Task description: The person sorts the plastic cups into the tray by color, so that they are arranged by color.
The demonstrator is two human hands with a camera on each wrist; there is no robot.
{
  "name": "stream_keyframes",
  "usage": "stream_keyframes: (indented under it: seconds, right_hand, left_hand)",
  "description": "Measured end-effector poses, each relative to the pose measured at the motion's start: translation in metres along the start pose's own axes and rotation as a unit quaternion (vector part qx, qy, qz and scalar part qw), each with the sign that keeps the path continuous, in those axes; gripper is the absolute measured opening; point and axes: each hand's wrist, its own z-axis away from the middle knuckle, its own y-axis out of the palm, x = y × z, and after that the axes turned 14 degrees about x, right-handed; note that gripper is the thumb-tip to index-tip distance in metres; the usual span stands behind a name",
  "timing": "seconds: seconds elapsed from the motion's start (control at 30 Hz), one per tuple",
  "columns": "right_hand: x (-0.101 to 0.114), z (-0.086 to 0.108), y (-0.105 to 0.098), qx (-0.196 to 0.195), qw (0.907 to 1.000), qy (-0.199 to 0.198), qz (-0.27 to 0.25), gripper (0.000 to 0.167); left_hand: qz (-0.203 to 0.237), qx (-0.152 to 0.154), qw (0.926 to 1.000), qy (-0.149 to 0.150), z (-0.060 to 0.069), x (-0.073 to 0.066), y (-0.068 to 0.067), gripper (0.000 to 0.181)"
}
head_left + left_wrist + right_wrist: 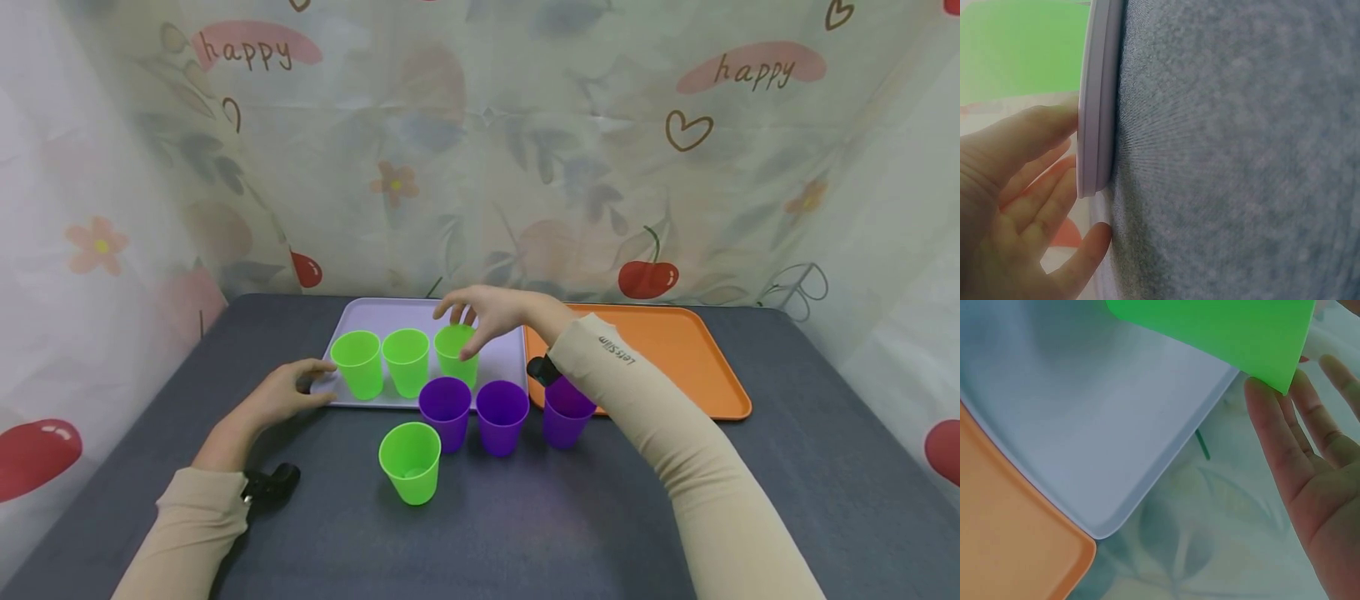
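Observation:
On the lavender tray (pixel 491 337), three green cups stand upright in a row: a left cup (pixel 358 371), a middle cup (pixel 407 367) and a right cup (pixel 450 365). My right hand (pixel 495 317) is over the right cup, fingers spread beyond it and thumb on the near side. In the right wrist view, nearly straight fingers touch the rim of that green cup (pixel 1222 331). My left hand (pixel 281 392) lies at the tray's near left corner, beside the left cup. Its loosely extended fingers touch the tray edge (pixel 1094 119) in the left wrist view.
Another green cup (pixel 411 467) stands on the dark tabletop (pixel 525 533) in front. Three purple cups line up behind it: left (pixel 446 421), middle (pixel 502 421) and right (pixel 564 423), partly under my right forearm. An orange tray (pixel 675 358) adjoins on the right. A patterned curtain (pixel 487 167) hangs behind.

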Motion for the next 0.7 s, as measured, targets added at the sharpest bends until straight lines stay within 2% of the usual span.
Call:
stream_keyframes:
  seconds: [0.7]
  right_hand:
    - [0.0014, -0.0041, 0.0017, 0.011, 0.9997, 0.003, 0.020, 0.067]
  left_hand:
    - [0.010, 0.000, 0.9999, 0.005, 0.0011, -0.0025, -0.0003, 0.047]
